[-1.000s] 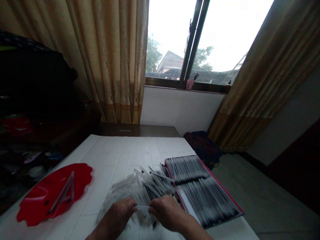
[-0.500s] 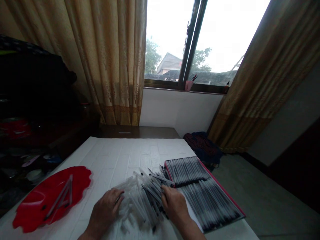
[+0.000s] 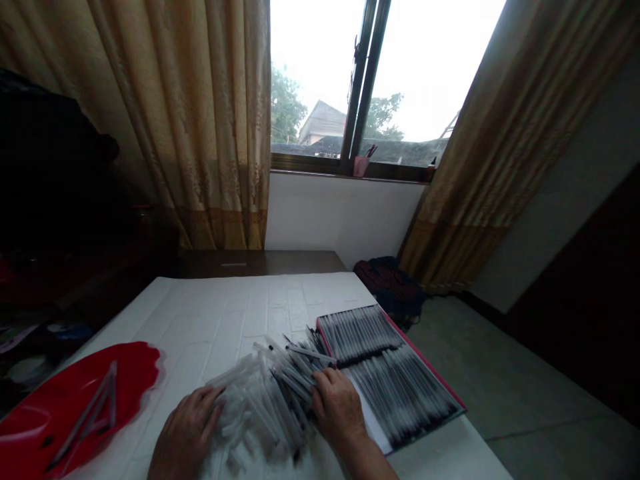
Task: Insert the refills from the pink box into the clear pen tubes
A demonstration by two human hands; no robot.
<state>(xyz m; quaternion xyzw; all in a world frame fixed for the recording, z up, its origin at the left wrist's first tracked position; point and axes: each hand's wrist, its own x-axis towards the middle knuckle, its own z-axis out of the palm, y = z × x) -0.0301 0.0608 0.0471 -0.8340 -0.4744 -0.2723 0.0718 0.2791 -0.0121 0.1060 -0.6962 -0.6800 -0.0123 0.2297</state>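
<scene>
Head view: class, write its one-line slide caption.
Left hand and right hand flank a loose heap of clear tubes between a red dish and a red-edged box.

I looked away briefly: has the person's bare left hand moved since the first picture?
Yes, the bare left hand has moved left, toward the shiny red wavy-rimmed dish.

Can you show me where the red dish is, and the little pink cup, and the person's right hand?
Red dish (image 3: 134,381): head view, on its bare surface near the right edge.
Pink cup (image 3: 360,167): head view, on its side.
Right hand (image 3: 339,404): head view, on the back of it.
</scene>
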